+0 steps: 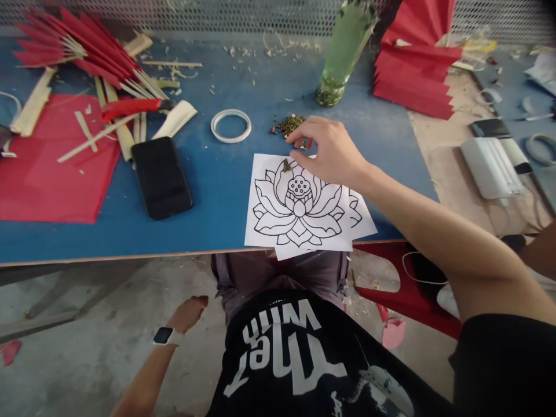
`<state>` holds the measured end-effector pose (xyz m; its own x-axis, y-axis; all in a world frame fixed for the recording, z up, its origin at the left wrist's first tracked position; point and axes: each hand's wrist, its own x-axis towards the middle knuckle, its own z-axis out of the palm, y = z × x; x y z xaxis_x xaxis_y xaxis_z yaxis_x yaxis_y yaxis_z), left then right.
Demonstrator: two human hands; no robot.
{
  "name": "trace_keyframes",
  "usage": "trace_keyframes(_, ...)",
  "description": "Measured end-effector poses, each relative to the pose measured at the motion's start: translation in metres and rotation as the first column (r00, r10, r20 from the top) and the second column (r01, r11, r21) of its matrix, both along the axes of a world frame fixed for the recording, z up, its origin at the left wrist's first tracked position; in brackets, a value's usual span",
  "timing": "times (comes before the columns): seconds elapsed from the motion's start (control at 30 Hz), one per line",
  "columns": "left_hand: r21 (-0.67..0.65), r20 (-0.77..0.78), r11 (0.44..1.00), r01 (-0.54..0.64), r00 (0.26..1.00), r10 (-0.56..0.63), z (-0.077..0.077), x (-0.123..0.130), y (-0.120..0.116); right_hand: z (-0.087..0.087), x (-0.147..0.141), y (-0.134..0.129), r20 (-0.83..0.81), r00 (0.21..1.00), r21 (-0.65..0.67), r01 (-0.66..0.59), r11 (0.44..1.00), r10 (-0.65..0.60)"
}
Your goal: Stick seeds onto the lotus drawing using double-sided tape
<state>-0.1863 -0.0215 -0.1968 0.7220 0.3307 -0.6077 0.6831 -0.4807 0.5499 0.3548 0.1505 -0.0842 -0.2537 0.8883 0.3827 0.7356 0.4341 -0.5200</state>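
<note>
My right hand (325,145) hovers at the top edge of a white sheet with a lotus line drawing (299,214). Its thumb and bent fingers are apart, and I make out nothing between them. Right by the fingertips, a small pile of dried green and brown bits (292,124) lies on the table. A dark green fragment (287,165) rests on one upper petal of the drawing. Under this sheet, another printed sheet (364,217) sticks out to the right. My left hand (189,314) hangs below the table edge, away from everything on top; its fingers are mostly hidden.
A roll of white tape (231,125) and a black phone (161,178) lie to the left. Beyond them are red paper fans (87,46), wood strips and red-handled pliers (132,108). A greenish bottle (345,52) stands behind the pile. To the right sits a white power bank (490,168).
</note>
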Motion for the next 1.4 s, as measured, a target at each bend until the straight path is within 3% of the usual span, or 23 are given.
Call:
trace_keyframes(0.1, 0.046, -0.063, 0.998, -0.049, 0.997, 0.052, 0.019, 0.019, 0.015, -0.002, -0.008, 0.024, 0.066, 0.995, -0.001, -0.071, 0.997, 0.071)
trace_keyframes(0.17, 0.063, -0.06, 0.996, -0.059, 0.996, 0.062, 0.043, 0.035, 0.027, -0.01, -0.018, 0.056, 0.071, 0.993, 0.028, -0.1, 0.995, 0.097)
trace_keyframes(0.27, 0.024, 0.021, 1.0, -0.02, 1.0, 0.02, 0.099, 0.066, 0.051, -0.026, -0.035, 0.116, 0.096, 0.979, 0.097, -0.188, 0.977, 0.178)
trace_keyframes(0.33, -0.028, 0.154, 0.997, 0.067, 0.986, -0.062, 0.141, 0.097, 0.071, -0.032, -0.046, 0.147, 0.145, 0.963, 0.087, -0.24, 0.967, 0.226)
trace_keyframes(0.4, 0.182, 0.269, 0.981, 0.068, 0.956, -0.116, 0.176, 0.135, 0.095, -0.031, -0.054, 0.161, 0.2, 0.944, 0.061, -0.278, 0.959, 0.261)
trace_keyframes(0.43, 0.421, 0.285, 0.907, -0.014, 0.951, -0.118, 0.189, 0.156, 0.107, -0.026, -0.056, 0.16, 0.228, 0.934, 0.062, -0.297, 0.953, 0.276)
trace_keyframes(0.47, 0.628, 0.261, 0.773, -0.087, 0.96, -0.103, 0.198, 0.177, 0.119, -0.02, -0.057, 0.155, 0.256, 0.924, 0.075, -0.312, 0.947, 0.284)
trace_keyframes(0.5, 0.746, 0.242, 0.653, -0.131, 0.967, -0.083, 0.204, 0.197, 0.131, -0.012, -0.057, 0.147, 0.287, 0.917, 0.104, -0.318, 0.942, 0.278)
trace_keyframes(0.53, 0.802, 0.271, 0.574, -0.166, 0.957, -0.102, 0.208, 0.216, 0.143, -0.003, -0.056, 0.136, 0.308, 0.915, 0.129, -0.312, 0.941, 0.261)
trace_keyframes(0.6, 0.842, 0.35, 0.473, -0.259, 0.93, -0.113, 0.212, 0.245, 0.169, 0.015, -0.049, 0.11, 0.292, 0.931, 0.15, -0.269, 0.951, 0.217)
trace_keyframes(0.67, 0.835, 0.398, 0.441, -0.328, 0.915, -0.073, 0.211, 0.263, 0.195, 0.028, -0.037, 0.083, 0.264, 0.949, 0.161, -0.222, 0.962, 0.175)
trace_keyframes(0.77, 0.745, 0.5, 0.56, -0.363, 0.86, -0.108, 0.202, 0.276, 0.229, 0.032, -0.014, 0.05, 0.137, 0.981, 0.141, -0.157, 0.978, 0.138)
trace_keyframes(0.87, 0.686, 0.556, 0.654, -0.318, 0.809, -0.19, 0.184, 0.284, 0.248, 0.023, 0.007, 0.026, 0.033, 0.995, 0.247, -0.103, 0.963, 0.098)
trace_keyframes(0.97, 0.652, 0.581, 0.695, -0.302, 0.788, -0.202, 0.165, 0.291, 0.247, 0.007, 0.014, 0.013, -0.096, 0.995, 0.27, 0.018, 0.963, 0.008)
trace_keyframes(1.07, 0.591, 0.649, 0.709, -0.384, 0.748, -0.135, 0.151, 0.297, 0.234, -0.01, 0.008, 0.006, -0.292, 0.951, 0.21, 0.163, 0.964, -0.097)
trace_keyframes(1.13, 0.568, 0.668, 0.71, -0.416, 0.737, -0.103, 0.144, 0.298, 0.225, -0.018, 0.001, 0.002, -0.39, 0.916, 0.197, 0.185, 0.963, -0.097)
trace_keyframes(1.3, 0.61, 0.646, 0.692, -0.385, 0.747, -0.154, 0.128, 0.3, 0.213, -0.021, -0.004, -0.01, -0.39, 0.919, 0.238, 0.161, 0.958, -0.057)
trace_keyframes(1.4, 0.672, 0.59, 0.65, -0.355, 0.787, -0.18, 0.12, 0.298, 0.211, -0.018, -0.005, -0.015, -0.364, 0.928, 0.223, 0.167, 0.96, -0.077)
